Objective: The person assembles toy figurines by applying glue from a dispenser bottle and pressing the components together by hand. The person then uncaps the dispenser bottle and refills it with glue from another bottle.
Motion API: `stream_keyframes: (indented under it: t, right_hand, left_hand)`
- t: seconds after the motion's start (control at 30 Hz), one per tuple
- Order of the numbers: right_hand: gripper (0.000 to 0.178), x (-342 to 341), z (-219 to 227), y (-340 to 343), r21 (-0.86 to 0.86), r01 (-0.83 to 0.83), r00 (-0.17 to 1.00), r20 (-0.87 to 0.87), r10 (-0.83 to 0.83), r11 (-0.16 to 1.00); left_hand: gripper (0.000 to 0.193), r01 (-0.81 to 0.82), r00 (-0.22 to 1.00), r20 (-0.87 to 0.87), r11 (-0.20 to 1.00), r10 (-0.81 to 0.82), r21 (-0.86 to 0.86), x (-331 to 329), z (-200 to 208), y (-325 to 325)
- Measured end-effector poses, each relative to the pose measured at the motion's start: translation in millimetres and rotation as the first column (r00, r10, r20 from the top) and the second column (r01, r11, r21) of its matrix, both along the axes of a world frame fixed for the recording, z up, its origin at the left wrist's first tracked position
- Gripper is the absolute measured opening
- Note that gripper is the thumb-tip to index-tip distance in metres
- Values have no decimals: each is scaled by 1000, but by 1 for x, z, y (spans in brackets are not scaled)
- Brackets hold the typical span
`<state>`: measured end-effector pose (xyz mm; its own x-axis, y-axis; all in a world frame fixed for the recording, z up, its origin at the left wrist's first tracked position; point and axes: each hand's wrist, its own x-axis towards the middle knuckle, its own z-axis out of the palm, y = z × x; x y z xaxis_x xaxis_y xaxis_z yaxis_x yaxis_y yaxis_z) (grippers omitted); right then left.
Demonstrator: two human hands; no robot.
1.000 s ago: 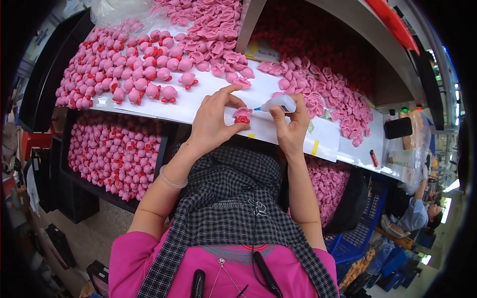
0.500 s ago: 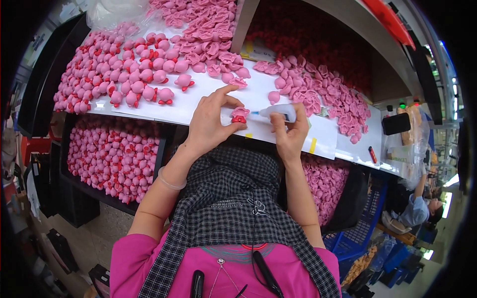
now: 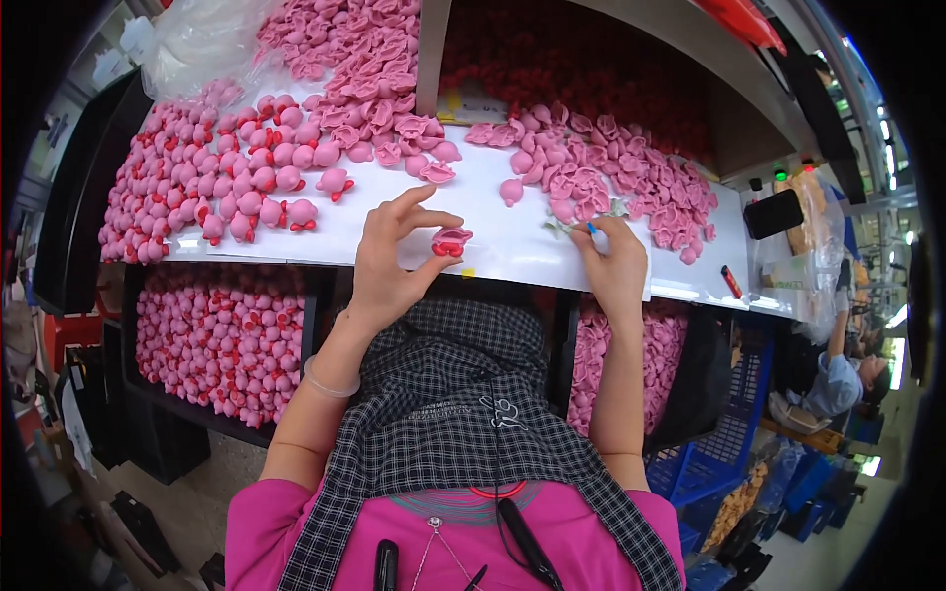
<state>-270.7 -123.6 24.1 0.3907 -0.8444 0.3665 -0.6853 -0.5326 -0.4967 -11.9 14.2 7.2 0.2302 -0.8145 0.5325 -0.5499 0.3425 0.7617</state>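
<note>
My left hand [image 3: 389, 261] is raised over the front of the white table, pinching a small piece between thumb and fingers. This toy part has a hollow pink shell [image 3: 452, 236] on top and a red two-lobed base [image 3: 446, 249] below. To the right, my right hand [image 3: 618, 266] is closed around a small squeeze bottle. Only its blue tip [image 3: 597, 237] shows beside the fingers; the white body is mostly hidden. A crumpled greenish scrap [image 3: 558, 228] lies just left of these fingers. Beyond my left hand rests a loose pink shell [image 3: 437, 173].
Pink balls with red feet [image 3: 236, 167] cover the table's left; pink shells [image 3: 365, 69] are heaped behind. More shells [image 3: 641, 182] lie right, near a red marker [image 3: 730, 282] and a black phone-like object [image 3: 774, 215]. Filled bins [image 3: 222, 335] sit below the edge.
My right hand has moved right, away from the toy part, and the bottle has turned so its body is mostly hidden. My left hand still holds the part, slightly farther left in view.
</note>
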Motion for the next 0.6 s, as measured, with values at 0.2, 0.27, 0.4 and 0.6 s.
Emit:
stream_keyframes:
  t: [0.2,0.27,0.4,0.6]
  right_hand:
    - [11,52,13,31,331,-429,802,567,187,840]
    - [10,70,20,42,352,-495,773,596,218,794]
    - [11,86,17,43,247,-576,716,611,336,779]
    - [12,81,14,45,155,-520,796,445,410,840]
  left_hand:
    - [75,-17,1000,12,993,18,-117,-2,-4,5]
    - [75,-24,999,21,991,27,-130,-3,-5,6]
    - [77,-60,983,162,982,90,-177,-1,-1,8]
    - [79,-101,933,338,990,128,-95,-3,12,6]
